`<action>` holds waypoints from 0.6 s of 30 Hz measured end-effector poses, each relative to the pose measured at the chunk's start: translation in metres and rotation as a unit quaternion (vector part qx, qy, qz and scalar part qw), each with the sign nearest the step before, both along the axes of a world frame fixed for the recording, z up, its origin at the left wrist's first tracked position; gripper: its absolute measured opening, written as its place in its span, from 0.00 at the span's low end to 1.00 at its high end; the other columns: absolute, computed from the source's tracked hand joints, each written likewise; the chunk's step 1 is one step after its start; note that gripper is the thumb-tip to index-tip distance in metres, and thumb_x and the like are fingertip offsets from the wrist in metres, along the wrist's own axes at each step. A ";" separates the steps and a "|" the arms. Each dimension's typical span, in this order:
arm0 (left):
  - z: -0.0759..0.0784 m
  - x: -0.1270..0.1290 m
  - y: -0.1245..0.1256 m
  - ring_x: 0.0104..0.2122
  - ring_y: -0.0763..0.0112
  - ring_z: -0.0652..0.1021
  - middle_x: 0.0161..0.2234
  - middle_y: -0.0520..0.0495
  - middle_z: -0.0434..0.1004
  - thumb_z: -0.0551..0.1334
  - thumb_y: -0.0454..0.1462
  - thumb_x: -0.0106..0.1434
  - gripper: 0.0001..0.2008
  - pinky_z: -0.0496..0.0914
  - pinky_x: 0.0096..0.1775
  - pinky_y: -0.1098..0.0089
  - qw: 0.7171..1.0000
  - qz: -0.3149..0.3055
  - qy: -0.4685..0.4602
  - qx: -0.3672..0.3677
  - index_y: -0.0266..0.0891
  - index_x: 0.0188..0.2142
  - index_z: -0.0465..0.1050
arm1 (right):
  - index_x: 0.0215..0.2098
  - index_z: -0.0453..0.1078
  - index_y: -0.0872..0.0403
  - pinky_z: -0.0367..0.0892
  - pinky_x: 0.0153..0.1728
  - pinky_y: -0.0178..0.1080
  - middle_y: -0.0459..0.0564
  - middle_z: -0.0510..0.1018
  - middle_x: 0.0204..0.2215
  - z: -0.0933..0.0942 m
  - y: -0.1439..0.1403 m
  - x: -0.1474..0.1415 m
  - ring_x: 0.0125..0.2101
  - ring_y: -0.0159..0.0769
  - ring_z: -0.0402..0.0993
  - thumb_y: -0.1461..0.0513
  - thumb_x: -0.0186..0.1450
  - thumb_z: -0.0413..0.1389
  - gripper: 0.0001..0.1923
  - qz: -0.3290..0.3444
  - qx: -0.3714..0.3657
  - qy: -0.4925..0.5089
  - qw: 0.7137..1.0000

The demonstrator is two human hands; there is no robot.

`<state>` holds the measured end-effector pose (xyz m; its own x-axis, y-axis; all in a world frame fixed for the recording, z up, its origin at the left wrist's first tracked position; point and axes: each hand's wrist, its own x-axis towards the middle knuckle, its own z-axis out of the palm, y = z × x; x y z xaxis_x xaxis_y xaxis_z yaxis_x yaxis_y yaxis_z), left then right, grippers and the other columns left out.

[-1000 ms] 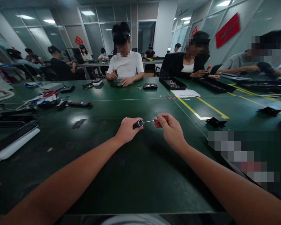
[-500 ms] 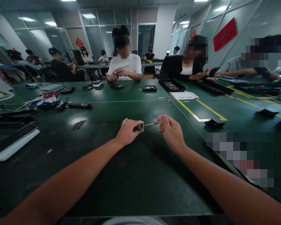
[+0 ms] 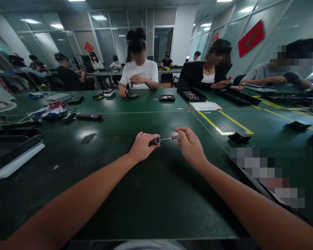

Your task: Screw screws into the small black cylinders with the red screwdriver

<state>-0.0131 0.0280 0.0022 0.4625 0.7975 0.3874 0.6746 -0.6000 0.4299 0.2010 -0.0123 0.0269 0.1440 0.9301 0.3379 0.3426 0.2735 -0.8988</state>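
Note:
My left hand (image 3: 142,146) is closed around a short dark cylinder (image 3: 155,141) with a silver end face, held just above the green table (image 3: 135,194). A thin metal pin (image 3: 166,139) runs from that end face to the right. My right hand (image 3: 190,145) pinches the pin's far end, where a small pale tip (image 3: 175,136) shows between thumb and forefinger. Both forearms reach in from the bottom of the view, and the hands are about a hand's width apart.
A white-edged tablet (image 3: 14,158) lies at the left, behind it cables, red scissors (image 3: 56,104) and a dark pen-like tool (image 3: 90,117). Black parts (image 3: 239,137) sit near yellow floor-tape lines on the right. Black trays (image 3: 191,94) and a paper sheet (image 3: 206,105) lie before people seated opposite.
My hands hold the same grip and have barely shifted. The view tilted slightly. The person opposite in white lifted a hand from the table.

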 end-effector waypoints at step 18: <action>0.002 0.000 0.002 0.49 0.58 0.75 0.45 0.48 0.79 0.64 0.41 0.67 0.18 0.53 0.64 0.43 0.999 0.021 0.047 0.001 0.48 0.56 0.72 | 0.31 0.71 0.52 0.71 0.29 0.37 0.45 0.74 0.25 -0.012 0.020 0.004 0.26 0.32 0.70 0.52 0.65 0.58 0.13 -0.025 -0.080 0.262 0.962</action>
<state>-0.0127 0.0298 0.0039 0.4628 0.8163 0.3456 0.7361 -0.5711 0.3633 0.2050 0.0080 0.0148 0.3011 0.9517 0.0596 -0.1586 0.1116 -0.9810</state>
